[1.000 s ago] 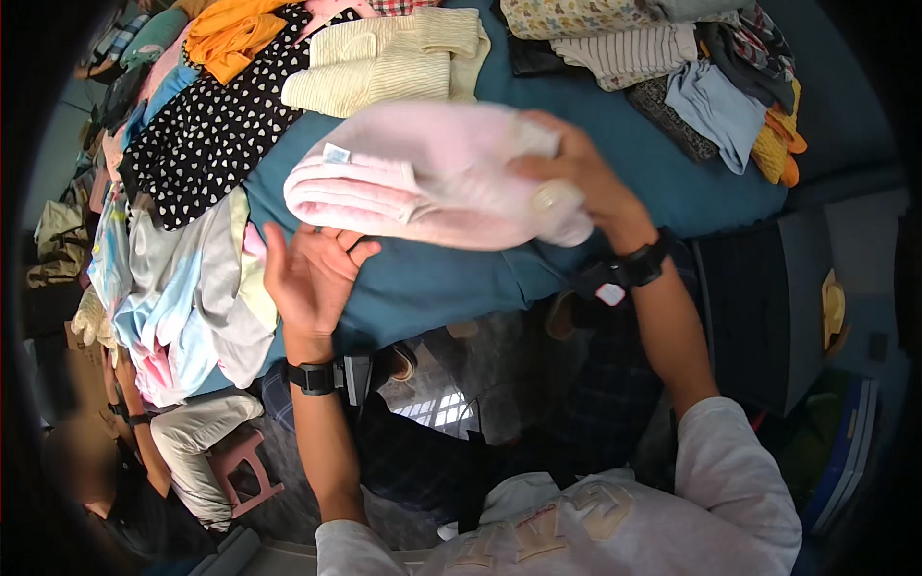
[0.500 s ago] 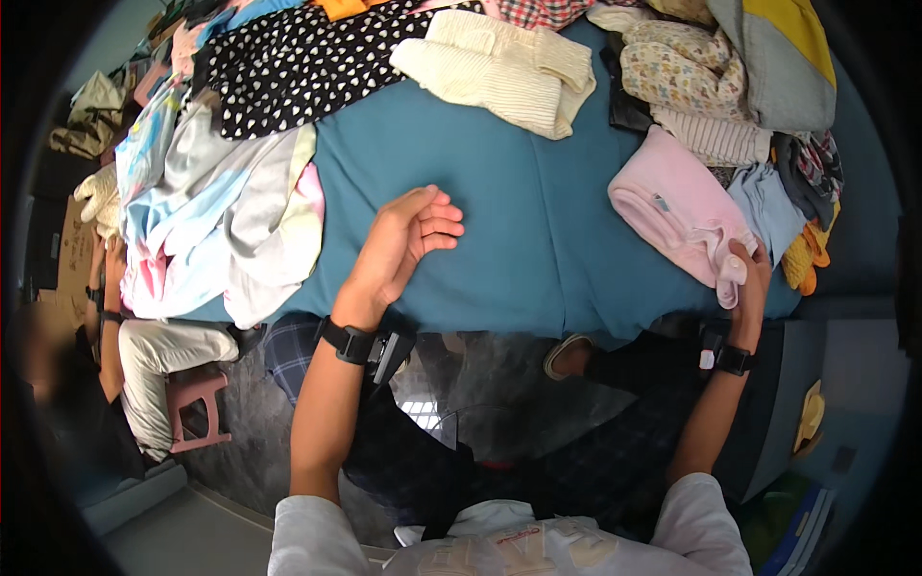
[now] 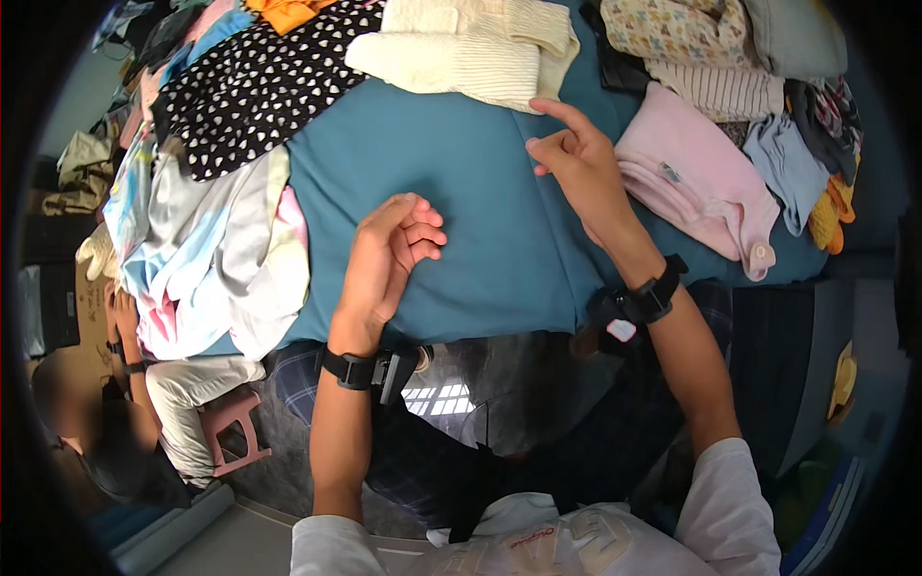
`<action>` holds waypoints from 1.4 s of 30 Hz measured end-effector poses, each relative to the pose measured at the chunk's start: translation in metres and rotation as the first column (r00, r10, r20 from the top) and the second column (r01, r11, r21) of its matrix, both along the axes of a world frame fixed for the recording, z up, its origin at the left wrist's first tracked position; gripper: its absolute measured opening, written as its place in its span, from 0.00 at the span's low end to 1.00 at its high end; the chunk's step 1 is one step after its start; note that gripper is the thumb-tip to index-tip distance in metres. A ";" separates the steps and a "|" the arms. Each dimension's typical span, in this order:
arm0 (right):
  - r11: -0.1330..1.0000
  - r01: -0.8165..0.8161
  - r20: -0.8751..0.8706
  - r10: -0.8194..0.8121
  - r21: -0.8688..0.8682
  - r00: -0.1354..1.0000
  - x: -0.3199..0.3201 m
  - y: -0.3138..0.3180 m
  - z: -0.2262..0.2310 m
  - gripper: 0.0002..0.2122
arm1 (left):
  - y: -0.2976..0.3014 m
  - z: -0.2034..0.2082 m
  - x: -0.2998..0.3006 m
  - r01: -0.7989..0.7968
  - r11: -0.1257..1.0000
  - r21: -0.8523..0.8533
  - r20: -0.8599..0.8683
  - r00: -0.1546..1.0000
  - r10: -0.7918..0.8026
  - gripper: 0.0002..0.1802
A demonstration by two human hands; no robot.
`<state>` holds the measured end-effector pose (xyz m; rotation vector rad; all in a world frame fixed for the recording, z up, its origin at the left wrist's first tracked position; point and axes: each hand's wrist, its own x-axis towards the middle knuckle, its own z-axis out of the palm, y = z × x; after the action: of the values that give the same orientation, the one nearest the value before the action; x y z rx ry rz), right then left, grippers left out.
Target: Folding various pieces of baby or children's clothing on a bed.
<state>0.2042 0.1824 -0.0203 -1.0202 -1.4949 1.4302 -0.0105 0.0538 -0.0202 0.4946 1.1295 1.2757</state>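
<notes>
Now both empty hands, left and right, above teal cloth.

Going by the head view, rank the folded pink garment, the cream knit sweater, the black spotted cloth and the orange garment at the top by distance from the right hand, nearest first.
1. Folded pink garment, just to the right of the right hand.
2. Cream knit sweater, above it and slightly left.
3. Black spotted cloth, far left across the teal surface.
4. Orange garment, at the top edge, farthest left.

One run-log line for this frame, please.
left hand: empty, resting on teal table cover | right hand: empty, raised beside folded pink garment | cream sweater: ahead
</notes>
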 end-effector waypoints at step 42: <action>0.709 -0.602 -0.314 0.515 -0.367 0.798 0.074 -0.045 -0.005 0.26 | -0.015 0.017 -0.033 -0.145 0.985 0.097 -0.410 0.896 0.172 0.17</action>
<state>0.2779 0.1369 -0.0249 -0.6613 -1.4219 2.3361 -0.0435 0.0390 -0.0035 0.7620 1.5153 1.3884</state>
